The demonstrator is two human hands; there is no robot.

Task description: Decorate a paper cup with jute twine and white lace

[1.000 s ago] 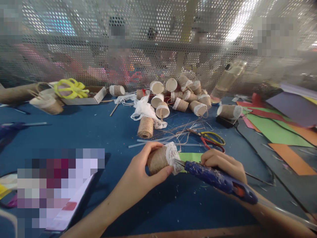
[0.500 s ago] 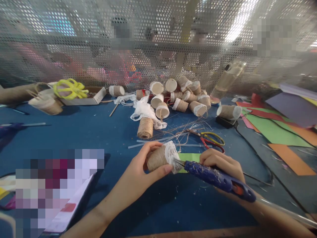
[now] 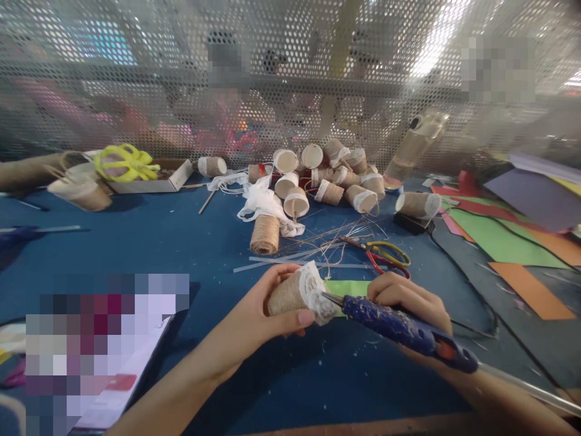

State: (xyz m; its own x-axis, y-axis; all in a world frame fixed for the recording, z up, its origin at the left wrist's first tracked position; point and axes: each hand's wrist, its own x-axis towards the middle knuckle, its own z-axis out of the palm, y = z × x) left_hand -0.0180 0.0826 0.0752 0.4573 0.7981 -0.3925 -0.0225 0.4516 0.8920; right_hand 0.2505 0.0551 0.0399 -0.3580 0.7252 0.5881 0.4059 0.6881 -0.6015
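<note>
My left hand (image 3: 267, 312) is wrapped round a twine-covered cup (image 3: 288, 295), which lies tilted with its lace-trimmed end to the right. White lace (image 3: 313, 287) runs round that end. My right hand (image 3: 411, 300) grips a blue glue gun (image 3: 399, 330), with a clear glue stick (image 3: 521, 378) sticking out of its back. The metal nozzle is at the lace; whether it touches I cannot tell. Beneath the nozzle lies a green paper piece (image 3: 347, 290). Beyond my hands are scissors (image 3: 385, 254) with red and yellow handles and a twine spool (image 3: 265, 235).
Several twine-wrapped cups (image 3: 329, 192) are heaped against a perforated metal screen (image 3: 290, 115). White lace fabric (image 3: 259, 200) lies beside them. Coloured paper (image 3: 494, 236) and a black cable (image 3: 454, 269) are on the right. A phone-like screen (image 3: 106, 402) stands at lower left, near a shallow box (image 3: 170, 181).
My left hand has turned the cup slightly, so its lace end faces more toward me. The glue gun has shifted a little to the right and down.
</note>
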